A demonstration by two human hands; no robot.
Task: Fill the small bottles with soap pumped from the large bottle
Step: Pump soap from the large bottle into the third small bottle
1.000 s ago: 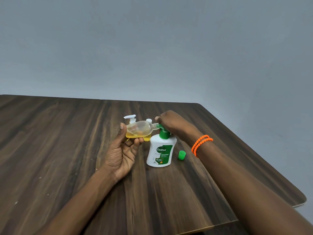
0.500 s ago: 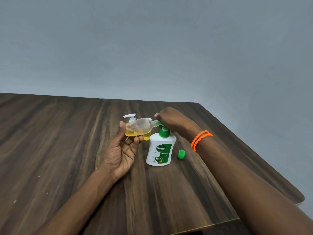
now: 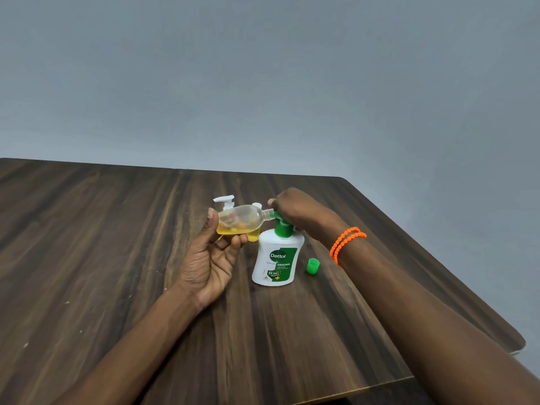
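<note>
My left hand (image 3: 210,258) holds a small clear bottle (image 3: 242,219) on its side, thumb at its base and fingers beneath it. A little yellow soap lies along its lower wall. Its open mouth meets the green nozzle of the large white Dettol bottle (image 3: 276,258), which stands upright on the table. My right hand (image 3: 298,209) is curled over the green pump head and hides most of it. Behind the held bottle stands another small bottle with a white pump top (image 3: 226,201), mostly hidden.
A loose green cap (image 3: 313,265) lies on the dark wooden table (image 3: 117,258) just right of the large bottle. Another yellow-filled small container (image 3: 253,236) shows partly behind the held bottle. The table's right edge runs diagonally near my right forearm. A grey wall stands behind.
My right hand has bobbed slightly up and down over the pump head. The small bottle stays at the nozzle in my left hand.
</note>
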